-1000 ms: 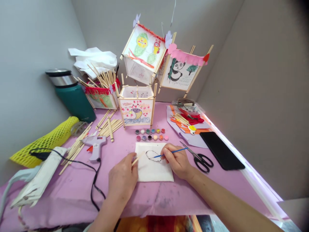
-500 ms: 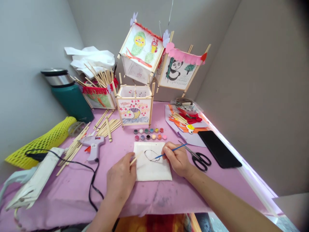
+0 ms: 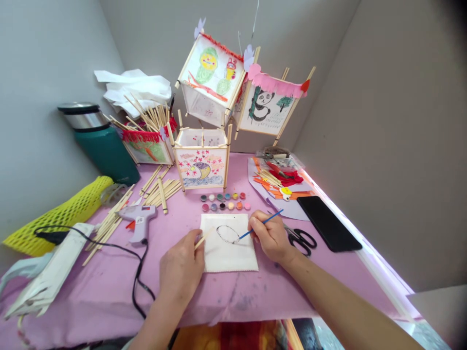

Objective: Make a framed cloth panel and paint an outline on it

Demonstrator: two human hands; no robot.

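A white square sheet [image 3: 229, 257] lies on the purple table cover, bearing a dark oval outline. My right hand [image 3: 268, 236] is closed around a thin blue paintbrush [image 3: 263, 222], whose tip rests at the lower right end of the outline. At the sheet's left edge, my left hand [image 3: 184, 265] pinches a thin pale wooden stick [image 3: 203, 239] that points up over the paper. Two rows of small paint pots [image 3: 222, 201] stand just behind the sheet. Black-handled scissors [image 3: 302, 240] lie beside my right hand, their blades partly hidden by it.
Decorated stick-framed paper lanterns [image 3: 200, 167] stand and hang at the back. On the left are a glue gun [image 3: 140, 221] with its cord, a power strip [image 3: 54, 272], loose sticks [image 3: 109, 223] and a teal bottle [image 3: 105, 150]. A black phone [image 3: 328, 223] lies to the right.
My right hand has shifted slightly right relative to the sheet, and the brush tip has moved along the outline's lower right. The left hand stays at the sheet's edge. The view has shifted slightly.
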